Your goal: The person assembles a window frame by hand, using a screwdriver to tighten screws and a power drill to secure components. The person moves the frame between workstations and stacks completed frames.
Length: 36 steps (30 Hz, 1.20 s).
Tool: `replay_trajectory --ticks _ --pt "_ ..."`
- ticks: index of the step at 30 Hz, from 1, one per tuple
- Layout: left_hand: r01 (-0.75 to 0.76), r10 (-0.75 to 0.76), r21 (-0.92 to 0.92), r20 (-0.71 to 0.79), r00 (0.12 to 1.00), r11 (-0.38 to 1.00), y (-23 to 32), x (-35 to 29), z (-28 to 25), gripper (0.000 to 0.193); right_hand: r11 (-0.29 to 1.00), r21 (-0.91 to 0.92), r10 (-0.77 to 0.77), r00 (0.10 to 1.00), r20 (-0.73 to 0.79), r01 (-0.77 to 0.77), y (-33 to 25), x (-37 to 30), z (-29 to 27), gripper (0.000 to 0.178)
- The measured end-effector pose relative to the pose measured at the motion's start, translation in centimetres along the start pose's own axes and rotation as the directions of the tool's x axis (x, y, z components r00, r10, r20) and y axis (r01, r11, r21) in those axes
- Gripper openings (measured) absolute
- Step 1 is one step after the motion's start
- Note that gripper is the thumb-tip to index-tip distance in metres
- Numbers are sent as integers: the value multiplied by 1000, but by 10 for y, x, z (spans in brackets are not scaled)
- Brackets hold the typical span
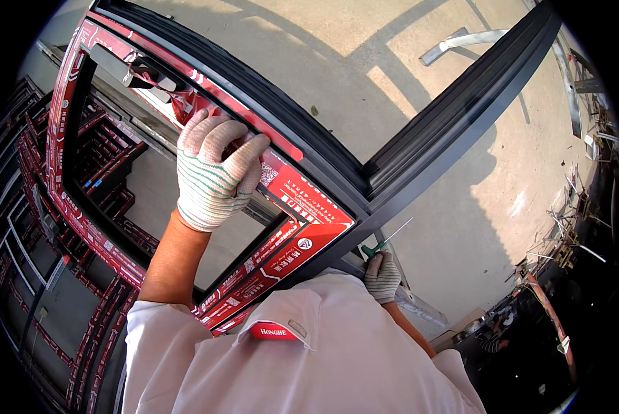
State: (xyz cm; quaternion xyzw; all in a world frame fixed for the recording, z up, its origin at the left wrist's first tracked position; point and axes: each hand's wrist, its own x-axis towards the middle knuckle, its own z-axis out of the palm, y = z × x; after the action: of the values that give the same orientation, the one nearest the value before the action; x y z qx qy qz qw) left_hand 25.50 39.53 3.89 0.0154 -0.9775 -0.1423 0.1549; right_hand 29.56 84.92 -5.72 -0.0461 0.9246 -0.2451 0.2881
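A dark window frame (420, 183) stands in front of me. Its inner sash (323, 222) is covered in red printed protective film. My left hand (216, 169), in a white knit glove with green stripes, is closed over the sash's upper bar with its fingers curled. Crumpled red film (185, 107) shows just beyond the fingertips. Close by, a dark handle-like fitting (147, 74) sits at the sash opening. Low beside the frame's right side, my gloved right hand (382, 277) grips a screwdriver (373, 250) by its green handle. Its thin shaft points up and right.
Several red-wrapped frames (102, 338) are stacked on the left. A pale curved metal piece (471, 40) lies on the concrete floor (482, 207) at the far right. Metal scraps (572, 248) are heaped along the right edge. Another person's sleeve (492, 343) shows at lower right.
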Motion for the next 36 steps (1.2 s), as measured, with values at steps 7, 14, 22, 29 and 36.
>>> replay_trajectory --ticks 7,14,22,29,36 --pt "-4 4 1 -54 999 1000 -3 -11 10 49 999 -11 39 999 33 -39 6 -5 2 21" --pt "-58 62 -165 19 998 985 41 -17 25 52 1000 -8 7 1000 8 -7 1 -3 1 18" --pt "-86 104 -191 84 991 978 68 -17 32 46 999 -36 -6 1000 14 6 -1 -3 -2 19" --pt "-124 141 -174 88 986 977 61 -13 34 45 997 -71 23 1000 2 -23 -4 -4 -1 17" --pt "-109 119 -123 78 990 986 60 3 38 41 995 -85 -56 998 -42 53 -3 -3 -1 19"
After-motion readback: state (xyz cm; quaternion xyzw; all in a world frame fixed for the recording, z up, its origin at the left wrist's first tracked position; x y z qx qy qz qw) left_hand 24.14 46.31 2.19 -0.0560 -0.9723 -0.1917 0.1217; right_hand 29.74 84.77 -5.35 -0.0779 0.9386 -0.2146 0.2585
